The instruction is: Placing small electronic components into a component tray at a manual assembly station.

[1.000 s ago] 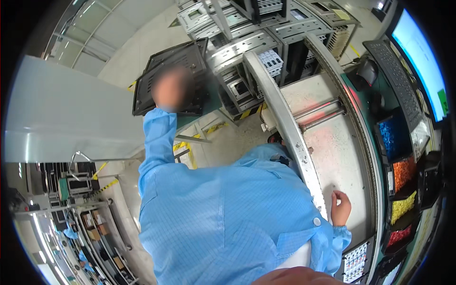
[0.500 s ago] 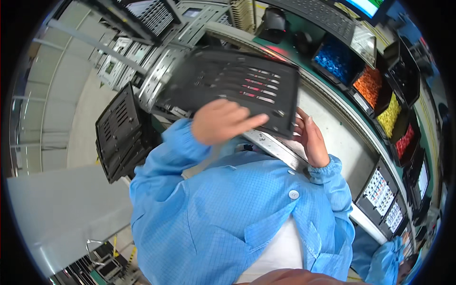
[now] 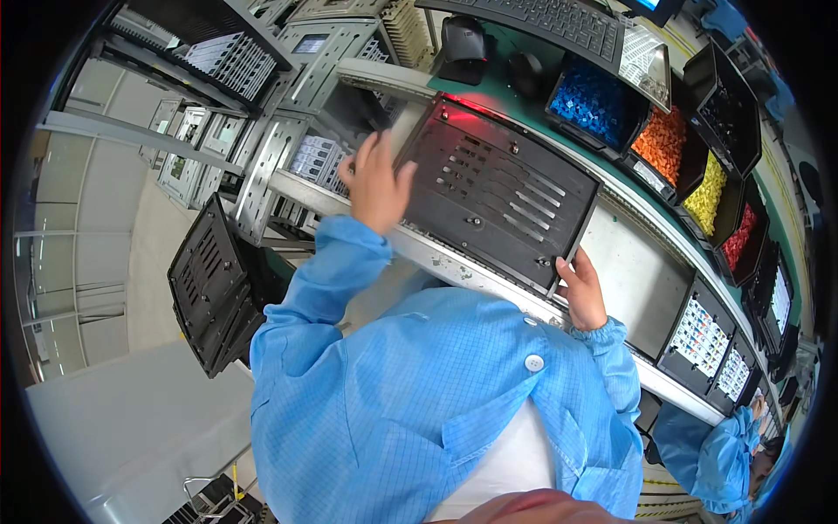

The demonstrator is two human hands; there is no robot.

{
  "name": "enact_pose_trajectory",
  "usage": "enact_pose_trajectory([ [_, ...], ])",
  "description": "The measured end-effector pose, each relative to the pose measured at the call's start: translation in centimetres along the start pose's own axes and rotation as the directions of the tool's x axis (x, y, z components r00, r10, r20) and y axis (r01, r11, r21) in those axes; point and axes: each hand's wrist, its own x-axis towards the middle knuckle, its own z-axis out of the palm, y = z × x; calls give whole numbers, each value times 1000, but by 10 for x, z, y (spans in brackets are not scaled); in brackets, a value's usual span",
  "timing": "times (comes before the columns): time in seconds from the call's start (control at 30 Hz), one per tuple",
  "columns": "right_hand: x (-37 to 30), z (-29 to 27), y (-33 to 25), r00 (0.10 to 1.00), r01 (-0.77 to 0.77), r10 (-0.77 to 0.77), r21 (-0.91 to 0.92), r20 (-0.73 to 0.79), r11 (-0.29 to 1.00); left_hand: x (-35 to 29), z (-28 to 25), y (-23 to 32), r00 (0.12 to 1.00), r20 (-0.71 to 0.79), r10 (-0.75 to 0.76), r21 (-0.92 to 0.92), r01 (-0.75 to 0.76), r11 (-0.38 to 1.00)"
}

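A black slotted fixture plate (image 3: 436, 210) lies across the rails of the conveyor line in front of me. Rows of slots and small round knobs cover its top, and several slots at the right look pale. My right hand (image 3: 583, 293) grips the near right corner, thumb on top and fingers curled at the edge. Beside the plate's left edge, my left hand (image 3: 380, 188) is raised with fingers spread and nothing in it. Red light falls on the plate's far left corner.
Behind the line sit bins of blue (image 3: 598, 96), orange (image 3: 662, 144), yellow (image 3: 707, 196) and red (image 3: 740, 237) small parts, near a keyboard (image 3: 550, 22). More black plates (image 3: 214, 288) stand stacked at my left. A fixture with small parts (image 3: 698, 336) lies right; a co-worker's blue sleeve (image 3: 707, 454) shows lower right.
The fixture plate, held up and blurred before, has come down onto the conveyor rails. My left hand has left its near edge and moved left and up, opening. My right hand stays at the corner.
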Motion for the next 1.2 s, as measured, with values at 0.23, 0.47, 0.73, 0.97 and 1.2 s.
enact_pose_trajectory([
  [0.23, -4, 9, 4, 1000, -23, 23, 18, -13, 1000, -16, -13, -37, 920, 389, -50, -112, 101, 989],
  [0.47, 5, 9, 10, 998, -3, 2, -17, -59, 1000, 81, -12, -136, 969, 244, 49, 4, -51, 999],
  [0.73, -9, -2, 2, 998, -35, 31, -63, -52, 997, 250, -70, -317, 996, 93, -6, 857, -77, 510],
  [0.97, -19, -59, 17, 997, 78, -79, -114, -10, 990, 252, -70, -297, 971, 237, 4, 796, -197, 572],
  [1.2, 3, -70, -19, 779, 396, -567, -490, -267, 776, 188, -83, -277, 973, -89, 211, 541, -131, 831],
])
